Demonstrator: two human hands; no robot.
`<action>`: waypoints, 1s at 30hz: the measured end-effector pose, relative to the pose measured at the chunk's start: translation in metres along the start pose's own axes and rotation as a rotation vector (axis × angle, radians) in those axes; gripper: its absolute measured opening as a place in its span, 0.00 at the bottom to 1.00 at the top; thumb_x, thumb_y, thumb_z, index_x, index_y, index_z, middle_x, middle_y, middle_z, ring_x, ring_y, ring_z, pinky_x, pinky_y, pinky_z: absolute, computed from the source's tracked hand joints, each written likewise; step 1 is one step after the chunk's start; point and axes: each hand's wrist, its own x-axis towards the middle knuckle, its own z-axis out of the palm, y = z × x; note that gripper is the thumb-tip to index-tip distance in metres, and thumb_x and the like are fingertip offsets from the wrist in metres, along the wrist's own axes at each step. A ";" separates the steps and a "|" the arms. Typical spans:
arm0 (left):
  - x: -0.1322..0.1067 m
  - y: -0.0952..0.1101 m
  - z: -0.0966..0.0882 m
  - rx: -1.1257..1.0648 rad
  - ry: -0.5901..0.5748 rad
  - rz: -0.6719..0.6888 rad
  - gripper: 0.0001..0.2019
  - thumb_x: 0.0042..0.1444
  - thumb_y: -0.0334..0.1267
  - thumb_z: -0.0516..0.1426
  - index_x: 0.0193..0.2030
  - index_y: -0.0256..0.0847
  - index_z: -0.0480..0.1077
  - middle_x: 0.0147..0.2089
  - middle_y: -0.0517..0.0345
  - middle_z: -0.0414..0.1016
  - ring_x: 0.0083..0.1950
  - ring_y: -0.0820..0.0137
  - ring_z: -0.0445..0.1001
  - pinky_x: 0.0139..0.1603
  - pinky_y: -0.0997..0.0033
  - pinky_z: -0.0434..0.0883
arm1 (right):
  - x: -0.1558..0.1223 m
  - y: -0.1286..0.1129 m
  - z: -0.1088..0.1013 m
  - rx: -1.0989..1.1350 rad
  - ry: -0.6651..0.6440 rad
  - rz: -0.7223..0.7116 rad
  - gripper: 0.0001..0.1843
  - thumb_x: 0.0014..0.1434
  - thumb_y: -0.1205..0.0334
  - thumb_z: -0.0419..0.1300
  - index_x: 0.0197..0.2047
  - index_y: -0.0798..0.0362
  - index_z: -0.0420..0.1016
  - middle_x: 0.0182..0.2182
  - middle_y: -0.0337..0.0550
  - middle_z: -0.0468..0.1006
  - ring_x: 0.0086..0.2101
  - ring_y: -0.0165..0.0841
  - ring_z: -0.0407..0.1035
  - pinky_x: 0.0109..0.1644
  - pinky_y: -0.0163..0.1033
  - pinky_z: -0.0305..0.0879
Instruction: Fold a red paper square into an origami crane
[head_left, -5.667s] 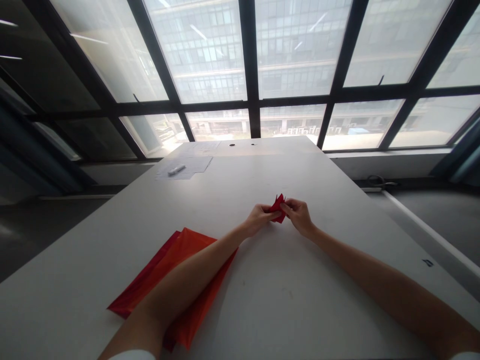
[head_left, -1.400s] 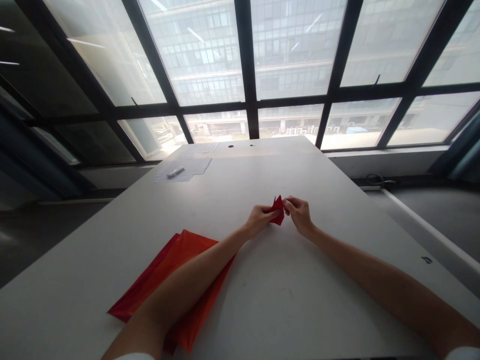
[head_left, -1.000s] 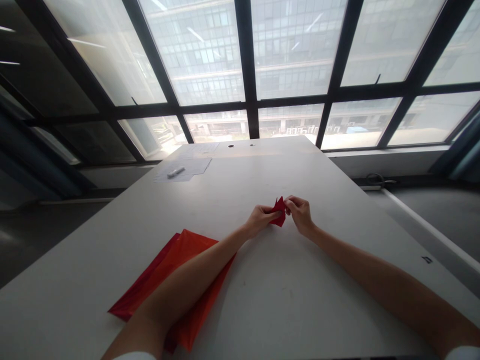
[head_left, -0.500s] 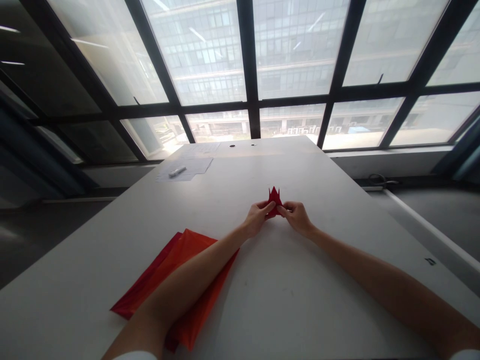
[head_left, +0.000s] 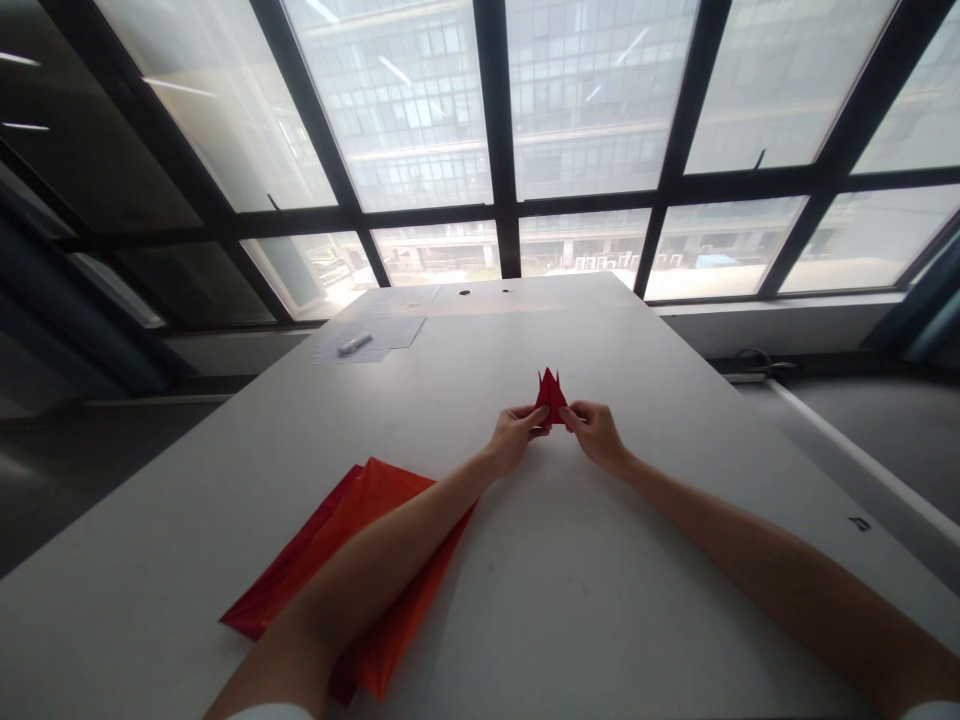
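A small folded red paper piece (head_left: 551, 396) is held up just above the white table, its three points facing away from me. My left hand (head_left: 517, 433) pinches its left side, thumb on the near face. On its right side, my right hand (head_left: 592, 430) pinches the lower edge between thumb and fingers. Both hands are closed on the same paper. Under my left forearm lie orange and red sheets (head_left: 375, 510), overlapping and partly hidden by the arm.
The white table (head_left: 570, 600) stretches toward the windows. On its far left a whitish pen-like object (head_left: 355, 344) rests on white papers (head_left: 405, 330). A small dark mark (head_left: 859, 524) sits near the right edge. A cable (head_left: 757, 362) lies beyond that side.
The thumbs have moved slightly apart, and more of the red paper's front face shows between them. The paper sits a touch higher; the arms have barely moved.
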 end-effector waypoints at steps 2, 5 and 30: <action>0.000 0.000 0.000 -0.007 0.016 0.004 0.23 0.44 0.51 0.70 0.40 0.32 0.81 0.39 0.44 0.79 0.36 0.69 0.72 0.41 0.67 0.67 | 0.000 -0.001 0.001 -0.005 -0.035 0.003 0.22 0.59 0.45 0.59 0.23 0.54 0.74 0.19 0.40 0.73 0.21 0.30 0.63 0.26 0.35 0.57; 0.000 0.001 -0.001 -0.015 0.014 0.003 0.22 0.44 0.50 0.70 0.39 0.32 0.80 0.39 0.45 0.79 0.37 0.69 0.72 0.42 0.68 0.67 | -0.002 -0.002 0.002 -0.028 -0.079 0.021 0.20 0.58 0.47 0.61 0.24 0.55 0.75 0.20 0.40 0.74 0.22 0.30 0.63 0.26 0.35 0.57; -0.001 0.009 0.001 0.559 0.206 0.658 0.13 0.62 0.39 0.58 0.53 0.45 0.72 0.49 0.52 0.73 0.46 0.69 0.72 0.42 0.71 0.71 | 0.008 0.015 -0.008 0.213 -0.208 0.133 0.15 0.55 0.50 0.62 0.37 0.55 0.75 0.28 0.41 0.76 0.27 0.31 0.67 0.27 0.35 0.63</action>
